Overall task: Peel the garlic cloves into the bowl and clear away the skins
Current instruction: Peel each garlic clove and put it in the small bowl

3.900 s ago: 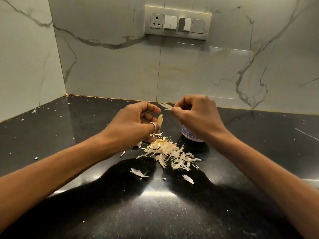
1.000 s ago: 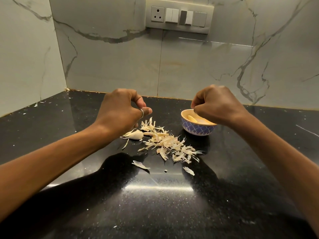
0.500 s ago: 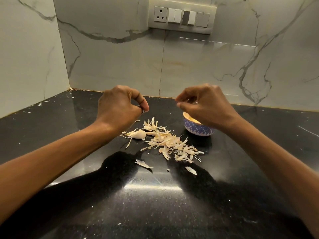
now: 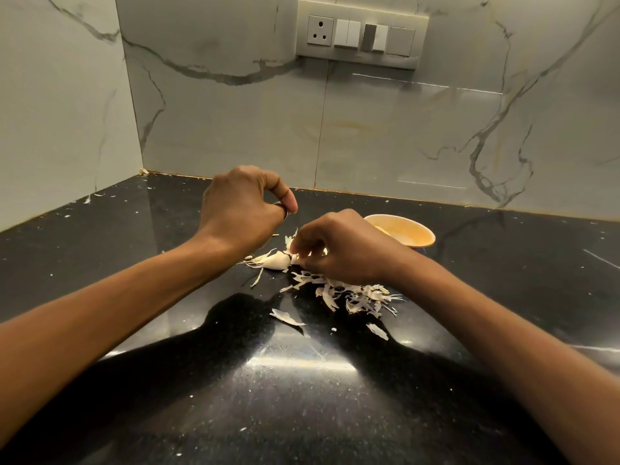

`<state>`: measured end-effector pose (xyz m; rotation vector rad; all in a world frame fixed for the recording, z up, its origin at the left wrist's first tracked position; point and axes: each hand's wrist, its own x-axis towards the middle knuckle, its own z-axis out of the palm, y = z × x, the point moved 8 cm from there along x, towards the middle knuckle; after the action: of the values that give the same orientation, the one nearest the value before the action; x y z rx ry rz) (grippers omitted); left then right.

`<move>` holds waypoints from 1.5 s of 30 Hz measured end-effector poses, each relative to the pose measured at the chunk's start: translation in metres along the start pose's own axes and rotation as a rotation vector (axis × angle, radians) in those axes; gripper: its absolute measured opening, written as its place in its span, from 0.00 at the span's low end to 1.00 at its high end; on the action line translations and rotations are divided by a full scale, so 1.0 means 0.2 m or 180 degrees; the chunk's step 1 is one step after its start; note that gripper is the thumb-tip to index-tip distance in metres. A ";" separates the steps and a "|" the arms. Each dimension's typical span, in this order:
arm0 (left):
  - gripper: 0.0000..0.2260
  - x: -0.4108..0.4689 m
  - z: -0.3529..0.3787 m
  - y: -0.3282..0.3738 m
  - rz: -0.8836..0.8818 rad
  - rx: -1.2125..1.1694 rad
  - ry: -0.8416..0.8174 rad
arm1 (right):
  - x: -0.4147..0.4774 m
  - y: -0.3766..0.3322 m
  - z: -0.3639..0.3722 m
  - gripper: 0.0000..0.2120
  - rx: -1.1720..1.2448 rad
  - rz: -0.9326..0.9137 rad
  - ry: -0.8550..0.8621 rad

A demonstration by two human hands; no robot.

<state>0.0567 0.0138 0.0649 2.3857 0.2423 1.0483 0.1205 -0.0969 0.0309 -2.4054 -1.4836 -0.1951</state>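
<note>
Left hand (image 4: 241, 209): hovering above the counter (image 4: 302, 397) at 11 o'clock of the skin pile; fingers clenching, thumb pressing on the index finger, nothing showing in the fist.
Right hand (image 4: 345, 246): reaching down over the pile's 12 o'clock edge; curled fingertips (image 4: 297, 250) pinching the near end of the garlic clove.
Garlic clove (image 4: 275, 260): unpeeled, lying on the counter at 10 o'clock of the pile, under the left wrist's edge.
Skin pile (image 4: 352, 293): sitting mid-counter, partly hiding under the right hand; two loose flakes lying at its 6 and 8 o'clock.
Bowl (image 4: 427, 238): standing at 1 o'clock of the pile, behind the right hand; contents mostly hiding.
Switch plate (image 4: 362, 35): hanging on the marble wall at 12 o'clock.
</note>
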 end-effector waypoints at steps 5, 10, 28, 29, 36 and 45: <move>0.11 0.00 0.00 -0.01 -0.0066 -0.0078 -0.0011 | 0.00 0.02 0.02 0.08 -0.0018 -0.0039 0.0130; 0.09 0.00 0.00 -0.01 -0.0121 -0.0137 -0.0063 | 0.01 0.06 0.02 0.10 0.0038 0.0148 0.0234; 0.17 -0.08 0.26 -0.04 -0.0971 -0.1660 -0.1732 | -0.04 0.19 -0.10 0.07 0.1575 0.0764 0.0657; 0.17 -0.08 0.27 -0.03 -0.0942 -0.1657 -0.1750 | -0.04 0.19 -0.10 0.06 0.1556 0.0749 0.0663; 0.14 -0.09 0.30 -0.04 -0.0916 -0.1652 -0.1585 | -0.05 0.19 -0.14 0.04 0.1486 0.0694 0.0738; 0.13 -0.10 0.28 -0.02 -0.0823 -0.1439 -0.1515 | -0.06 0.18 -0.18 0.04 0.1062 0.0548 0.0852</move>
<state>0.0836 -0.0119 0.0189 2.0427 0.1189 0.3491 0.1476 -0.1340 0.0552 -2.1278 -1.0892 -0.2028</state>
